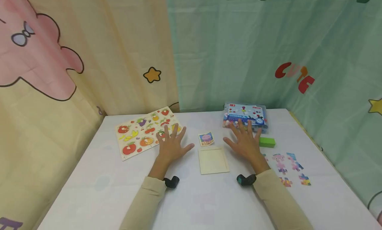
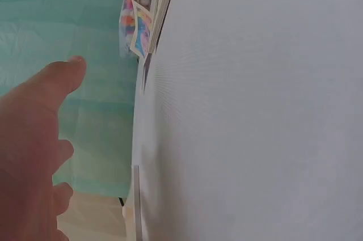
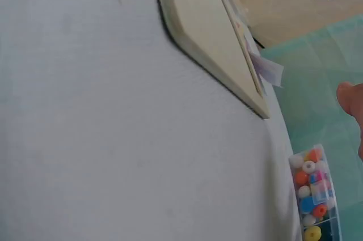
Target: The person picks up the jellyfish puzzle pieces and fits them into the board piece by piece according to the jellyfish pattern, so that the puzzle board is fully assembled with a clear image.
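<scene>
Sleeves: tan (image 1: 144,198), both forearms reaching in over the white table (image 1: 197,203).
Wrist units: small black device at each wrist, left (image 1: 171,182) and right (image 1: 246,180), on the inner sides.
Puzzle pieces (image 1: 279,161): loose group by the right forearm, pink figures printed on them; one partly hidden behind the wrist.
Wooden tray (image 1: 213,162): pale, shallow, raised rim, flat on table between the two forearms.
Left hand (image 1: 171,148): raised above table, fingers straight and spread, palm down; overlaps right end of fruit board in head view.
Right hand (image 1: 245,146): same pose, well apart from left; fingertips overlap front of bead box. Contact: can't tell.
Green block (image 1: 267,142): just beside right hand, outer side.
Picture card (image 1: 206,139): small, just beyond tray, between hands.
Fruit board (image 1: 141,132): left, lying angled, fruit shapes across it.
Bead box (image 1: 246,115): clear plastic, blue label, coloured beads, back edge of table.
Backdrop (image 1: 223,57): cream and green curtain.
</scene>
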